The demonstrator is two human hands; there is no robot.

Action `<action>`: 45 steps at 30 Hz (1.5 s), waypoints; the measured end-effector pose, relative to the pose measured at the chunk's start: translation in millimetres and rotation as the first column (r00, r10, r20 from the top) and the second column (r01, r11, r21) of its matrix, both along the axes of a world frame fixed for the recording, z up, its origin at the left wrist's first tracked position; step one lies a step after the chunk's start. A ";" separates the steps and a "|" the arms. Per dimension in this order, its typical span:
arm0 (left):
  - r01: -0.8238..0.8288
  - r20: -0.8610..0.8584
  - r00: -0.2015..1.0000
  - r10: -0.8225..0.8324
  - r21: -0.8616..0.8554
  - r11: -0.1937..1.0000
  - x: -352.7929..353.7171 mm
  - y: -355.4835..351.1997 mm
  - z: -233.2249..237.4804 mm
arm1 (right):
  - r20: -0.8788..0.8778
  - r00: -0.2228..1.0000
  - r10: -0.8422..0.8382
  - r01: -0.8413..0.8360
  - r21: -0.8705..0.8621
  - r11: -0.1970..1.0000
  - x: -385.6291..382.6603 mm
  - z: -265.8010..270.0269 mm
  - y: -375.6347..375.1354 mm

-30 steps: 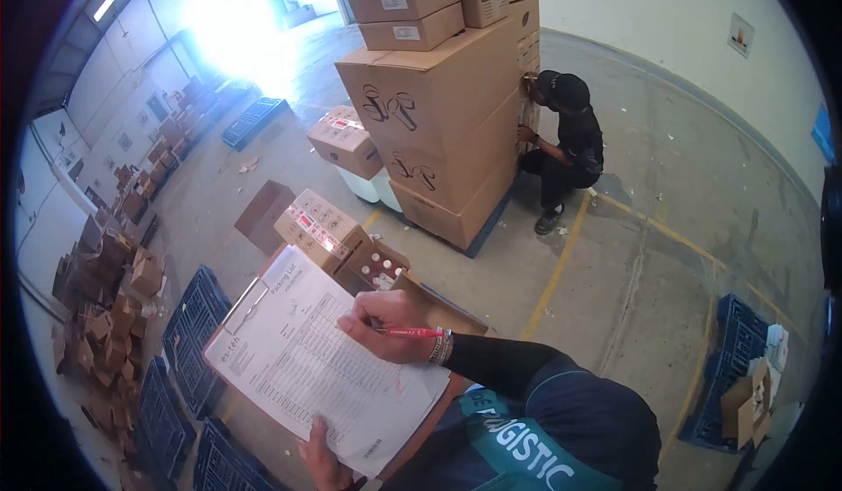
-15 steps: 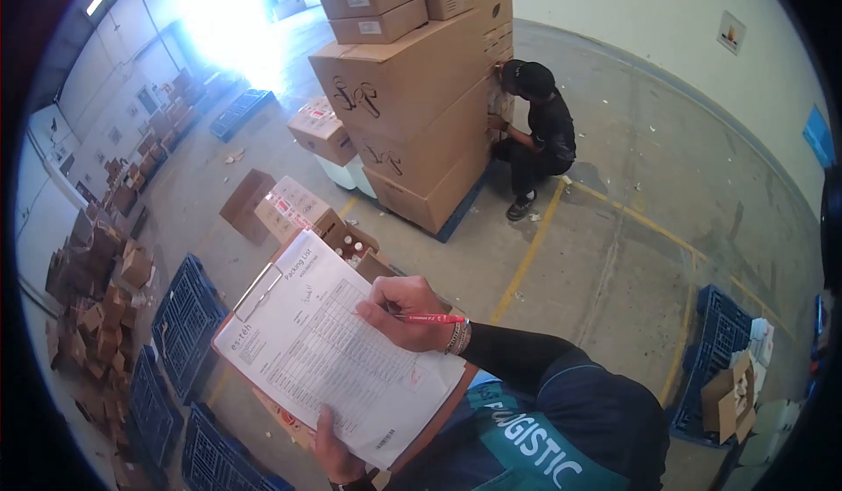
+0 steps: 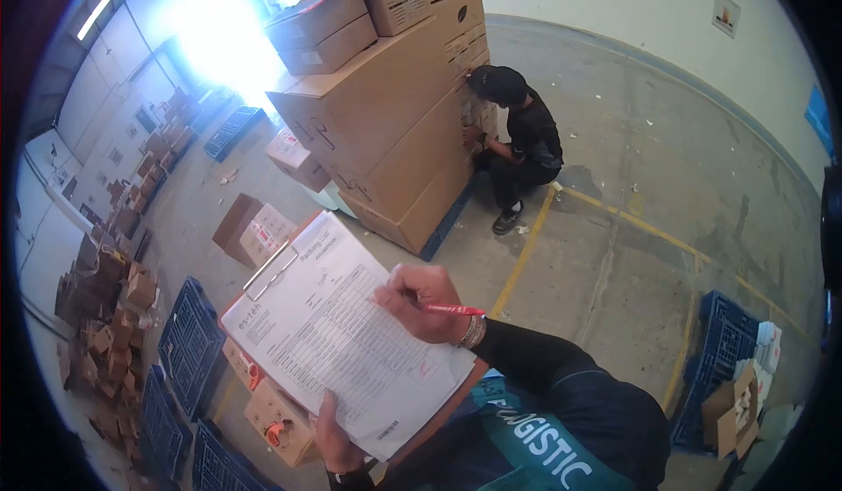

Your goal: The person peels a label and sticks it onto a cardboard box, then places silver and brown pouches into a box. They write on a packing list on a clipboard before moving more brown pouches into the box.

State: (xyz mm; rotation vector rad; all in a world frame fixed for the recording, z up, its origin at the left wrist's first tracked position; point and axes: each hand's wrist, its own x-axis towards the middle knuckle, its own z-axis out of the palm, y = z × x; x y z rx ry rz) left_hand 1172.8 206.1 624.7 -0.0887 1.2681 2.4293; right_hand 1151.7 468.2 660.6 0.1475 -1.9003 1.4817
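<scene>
A clipboard with a printed packing list (image 3: 342,333) is tilted in front of me, its metal clip at the upper left. At its lower edge my left hand (image 3: 338,438) grips the board, thumb on top of the paper. My right hand (image 3: 424,302) holds a red pen (image 3: 453,309) over the right side of the printed table; the pen tip is hidden by the fingers. A red handwritten mark shows low on the sheet.
Large stacked cartons (image 3: 386,131) stand on a blue pallet ahead. A person in dark clothes (image 3: 517,140) crouches at their right side. Blue pallets (image 3: 190,342) lie at the left, another (image 3: 715,351) at the right with an open box. Cardboard (image 3: 110,333) is heaped far left.
The view has shifted, and the carton stack sits further left and lower. My right hand and the pen have moved slightly right on the sheet. Boxes with orange-red items now show below the clipboard.
</scene>
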 end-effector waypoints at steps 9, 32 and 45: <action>-0.003 -0.037 0.999 0.001 -0.040 0.999 1.9 -5.0 20.1 | -0.087 0.996 0.031 -0.033 -0.026 0.999 14.7 16.9 0.9; -0.037 -0.086 0.996 0.039 0.023 0.999 22.2 26.2 19.0 | -0.168 0.968 0.185 -0.190 -0.011 0.982 7.1 9.1 25.8; -0.075 -0.060 0.995 0.077 0.042 0.996 27.4 33.5 16.0 | -0.067 0.990 0.120 -0.120 0.005 0.993 -1.7 -5.5 29.5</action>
